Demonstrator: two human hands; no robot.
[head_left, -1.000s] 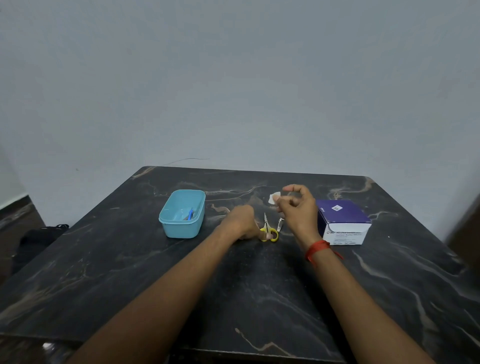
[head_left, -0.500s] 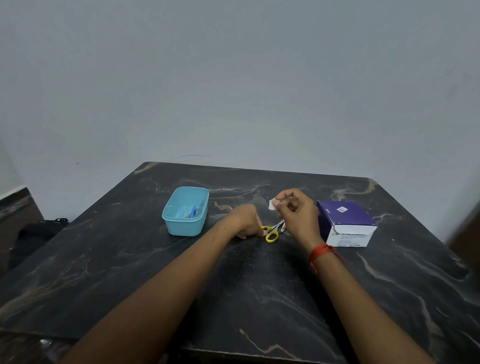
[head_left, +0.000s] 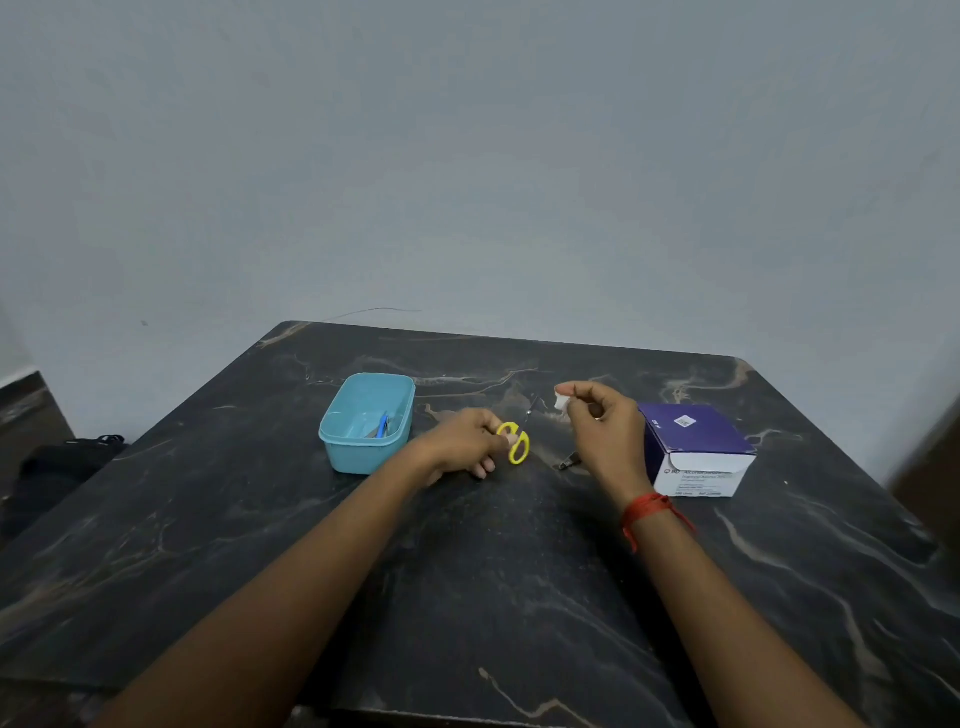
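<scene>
Change: the scissors, seen low against the table half a second earlier, are now tipped up, with the blades pointed away towards the white pad.
Left grip: the yellow loops are held by the left hand. The fingers are curled in around them, and at least one finger seems to be threaded through a loop.
Blades: they are seen only as a thin dark line above the loops. How far they are parted cannot be told.
Right grip: the white pad is pinched between thumb and forefinger of the right hand. It is raised off the table, and the other fingers are folded loosely.
Gap: pad and blade tip are near each other but apart.
Step in hand: judged as the bringing together of tool and pad, for a wipe of the blades or a cut. No contact is made yet.
Next move: the tip is to be steadied and the pad brought onto the metal, with the fingertips kept off the edge.
Nearby: a dark scrap lies on the table just below the right hand.
Right side: a purple box stands beside the right wrist, on which a red thread is worn.
Left side: a teal tub is set by the left hand, with a blue item inside.
</scene>
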